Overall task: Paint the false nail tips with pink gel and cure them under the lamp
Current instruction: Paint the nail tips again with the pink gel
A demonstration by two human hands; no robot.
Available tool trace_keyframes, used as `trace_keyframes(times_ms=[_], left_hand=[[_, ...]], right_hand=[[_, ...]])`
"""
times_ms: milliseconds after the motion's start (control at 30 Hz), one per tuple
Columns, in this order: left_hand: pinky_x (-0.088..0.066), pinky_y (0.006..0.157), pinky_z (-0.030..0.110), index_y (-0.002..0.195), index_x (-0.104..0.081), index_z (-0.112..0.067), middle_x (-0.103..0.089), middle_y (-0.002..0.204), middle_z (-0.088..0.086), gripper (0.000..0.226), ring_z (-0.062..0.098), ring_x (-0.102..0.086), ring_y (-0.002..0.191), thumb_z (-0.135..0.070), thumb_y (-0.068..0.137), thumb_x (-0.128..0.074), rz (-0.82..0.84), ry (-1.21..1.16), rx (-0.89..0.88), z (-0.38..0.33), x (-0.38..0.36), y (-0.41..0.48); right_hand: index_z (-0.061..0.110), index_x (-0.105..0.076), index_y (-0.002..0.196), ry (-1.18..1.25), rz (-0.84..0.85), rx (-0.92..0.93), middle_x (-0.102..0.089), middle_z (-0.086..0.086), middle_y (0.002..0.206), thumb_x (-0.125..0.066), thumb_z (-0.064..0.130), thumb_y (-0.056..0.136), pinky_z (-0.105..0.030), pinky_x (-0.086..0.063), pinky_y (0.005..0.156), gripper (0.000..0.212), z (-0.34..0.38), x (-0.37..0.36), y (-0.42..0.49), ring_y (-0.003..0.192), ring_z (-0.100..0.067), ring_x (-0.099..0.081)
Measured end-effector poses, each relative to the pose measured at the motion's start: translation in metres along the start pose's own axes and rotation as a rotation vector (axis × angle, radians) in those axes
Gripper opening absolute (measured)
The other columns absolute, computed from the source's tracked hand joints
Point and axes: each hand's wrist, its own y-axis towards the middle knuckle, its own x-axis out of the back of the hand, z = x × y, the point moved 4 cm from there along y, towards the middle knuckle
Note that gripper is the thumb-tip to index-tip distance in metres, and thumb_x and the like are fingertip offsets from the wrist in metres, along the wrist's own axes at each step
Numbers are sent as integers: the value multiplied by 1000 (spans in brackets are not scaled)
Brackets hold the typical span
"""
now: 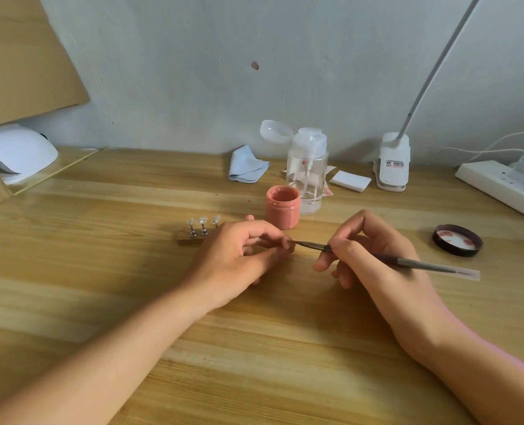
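Before the jar (282, 211), right hand (377, 256) holds brush (312, 245) crosswise, tip leftward.

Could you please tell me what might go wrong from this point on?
The open pink gel jar stands just behind both hands; the left hand or right hand could tip it. The stand of clear nail tips sits right beside the left hand, so a shift might knock it. The brush tip meets the left hand, so gel may smear skin.
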Motion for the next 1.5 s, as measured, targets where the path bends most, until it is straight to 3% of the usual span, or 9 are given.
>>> trace_keyframes(times_ms=[367, 500, 767, 1033, 1367, 1500], left_hand=[[-40, 46, 18, 90, -75, -32, -75, 91, -12, 10, 20, -55, 68, -22, 89, -73, 5, 4, 7, -1, 0, 0], [-42, 47, 16, 87, -74, -29, -76, 96, -10, 14, 17, -61, 74, -15, 90, -71, 7, -9, 22, -2, 0, -1], [-42, 47, 15, 87, -75, -27, -76, 92, -10, 17, 3, -62, 68, -11, 90, -70, -5, -21, 20, -2, -1, -1], [-42, 47, 15, 87, -75, -32, -76, 92, -11, 16, 3, -64, 71, -16, 89, -72, -5, -15, 14, -2, 0, -1], [-42, 48, 19, 85, -74, -35, -75, 93, -13, 15, 17, -57, 69, -20, 89, -72, -4, 25, -4, -3, 0, -1], [-34, 56, 28, 88, -74, -37, -73, 80, -1, 14, 23, -44, 62, -23, 88, -73, -19, 70, -50, 0, 0, 3]], right_hand=[[4, -53, 84, -39, 21, 17, -71, -11, 71, -54, 0, 94, -26, -41, 57, 11, 0, -1, 0, 55, -11, -47], [0, -52, 87, 5, -8, 8, -71, -12, 71, -53, 2, 95, -21, -44, 55, 8, -1, 1, 0, 54, -10, -48], [0, -51, 88, -6, 20, 7, -72, -14, 74, -53, 6, 96, -21, -45, 56, 10, -3, 1, 1, 54, -13, -46], [0, -51, 85, 9, 0, 5, -71, -15, 71, -52, 1, 95, -21, -43, 53, 10, -2, 1, 0, 52, -12, -45], [3, -52, 83, 14, -31, 41, -69, -10, 68, -52, -1, 95, -18, -42, 51, 12, 0, 2, 0, 53, -9, -49], [6, -52, 85, 41, -44, 31, -68, -8, 67, -52, -4, 93, -18, -42, 51, 12, -1, 3, 0, 54, -7, -50]])
